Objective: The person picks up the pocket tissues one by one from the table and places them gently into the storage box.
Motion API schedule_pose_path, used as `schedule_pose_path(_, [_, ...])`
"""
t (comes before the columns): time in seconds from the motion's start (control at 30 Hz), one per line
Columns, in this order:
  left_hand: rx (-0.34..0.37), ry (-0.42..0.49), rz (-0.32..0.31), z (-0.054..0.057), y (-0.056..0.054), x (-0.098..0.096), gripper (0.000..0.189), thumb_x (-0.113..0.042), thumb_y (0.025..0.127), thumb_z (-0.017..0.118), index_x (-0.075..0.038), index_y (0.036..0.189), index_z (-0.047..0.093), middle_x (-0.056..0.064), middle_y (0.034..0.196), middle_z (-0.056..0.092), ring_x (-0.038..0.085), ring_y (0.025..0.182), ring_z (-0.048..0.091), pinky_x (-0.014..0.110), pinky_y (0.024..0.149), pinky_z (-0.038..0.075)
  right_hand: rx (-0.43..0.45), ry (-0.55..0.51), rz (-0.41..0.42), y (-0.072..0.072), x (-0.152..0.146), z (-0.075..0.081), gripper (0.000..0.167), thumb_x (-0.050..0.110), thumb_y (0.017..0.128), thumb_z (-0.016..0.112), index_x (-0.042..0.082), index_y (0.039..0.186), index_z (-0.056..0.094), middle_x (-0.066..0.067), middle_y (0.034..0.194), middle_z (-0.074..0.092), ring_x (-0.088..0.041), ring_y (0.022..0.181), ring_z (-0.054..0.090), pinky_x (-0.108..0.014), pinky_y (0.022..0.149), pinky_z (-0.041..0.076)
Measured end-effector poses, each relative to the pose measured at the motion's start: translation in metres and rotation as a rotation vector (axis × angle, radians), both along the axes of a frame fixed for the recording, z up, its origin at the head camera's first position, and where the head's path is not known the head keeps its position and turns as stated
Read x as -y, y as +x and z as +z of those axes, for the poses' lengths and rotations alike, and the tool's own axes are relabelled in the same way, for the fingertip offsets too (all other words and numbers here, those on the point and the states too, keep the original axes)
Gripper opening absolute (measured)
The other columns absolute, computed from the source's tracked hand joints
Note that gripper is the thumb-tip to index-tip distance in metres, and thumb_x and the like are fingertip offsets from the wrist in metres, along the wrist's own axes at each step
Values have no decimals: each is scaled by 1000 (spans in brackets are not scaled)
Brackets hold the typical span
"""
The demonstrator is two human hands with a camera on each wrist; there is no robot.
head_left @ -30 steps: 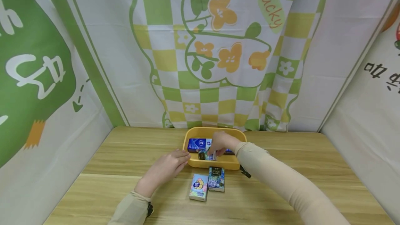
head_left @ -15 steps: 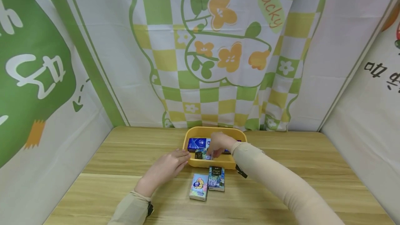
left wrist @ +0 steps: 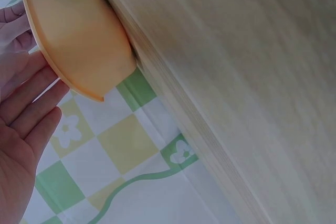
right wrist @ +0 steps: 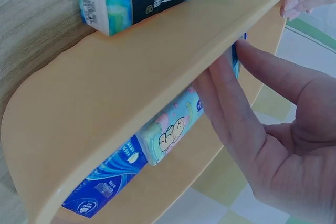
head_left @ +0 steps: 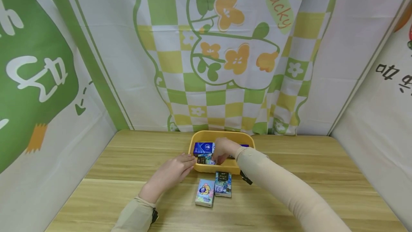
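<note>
My right hand (head_left: 225, 148) reaches into the yellow basket (head_left: 206, 168) and pinches a black-and-blue flowered tissue pack (head_left: 202, 159) near the front left corner. In the right wrist view, thumb and fingers are on either side of this pack, mostly hidden behind the basket wall. My left hand (head_left: 173, 171) rests its straight fingers on the basket's left rim. A dark blue tissue pack (head_left: 202, 148) lies behind the pinched one. The right wrist view also shows a light blue cartoon tissue pack (right wrist: 173, 132) beside another blue pack (right wrist: 107, 182) inside the basket.
On the wooden table (head_left: 145, 146), just in front of the basket, lies a flowered "Face" tissue pack (head_left: 223, 184). A cartoon tissue pack (head_left: 204, 193) lies next to it, slightly nearer. A checkered curtain (head_left: 222, 103) hangs behind the table.
My right hand has moved left inside the basket, and the flowered tissue pack has slid left with it toward the corner. The left hand stays on the rim.
</note>
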State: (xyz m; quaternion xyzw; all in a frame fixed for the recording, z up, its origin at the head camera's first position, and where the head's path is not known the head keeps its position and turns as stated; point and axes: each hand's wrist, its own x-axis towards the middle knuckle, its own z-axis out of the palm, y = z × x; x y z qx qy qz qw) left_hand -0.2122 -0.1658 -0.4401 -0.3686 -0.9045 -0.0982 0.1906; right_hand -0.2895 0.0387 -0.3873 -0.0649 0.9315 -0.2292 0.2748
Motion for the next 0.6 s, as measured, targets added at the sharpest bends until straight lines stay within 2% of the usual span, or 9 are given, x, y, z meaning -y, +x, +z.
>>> schedule_pose_path(0.23, [-9, -4, -5, -1, -1, 0, 29, -15, 89, 66, -4, 116, 67, 14, 119, 66, 31, 110, 63, 41, 95, 54, 25, -70, -49, 4, 0, 2, 9, 7, 84, 70, -2, 83, 71, -12, 80, 72, -24, 78, 72, -33, 75, 62])
schedule_pose_path(0.4, [-24, 7, -8, -2, -1, 0, 27, -15, 88, 66, -6, 114, 68, 12, 117, 67, 29, 109, 64, 39, 95, 55, 25, -95, -78, 2, 2, 1, 10, 7, 83, 71, -3, 86, 68, -12, 79, 70, -23, 76, 72, -32, 72, 62])
schedule_pose_path(0.6, [-37, 17, -15, -4, -2, 0, 27, -14, 88, 67, -5, 113, 69, 12, 116, 68, 28, 107, 65, 39, 93, 55, -5, -97, -75, 1, 5, -1, 11, 5, 82, 71, -6, 84, 70, -13, 75, 73, -21, 74, 73, -28, 67, 62])
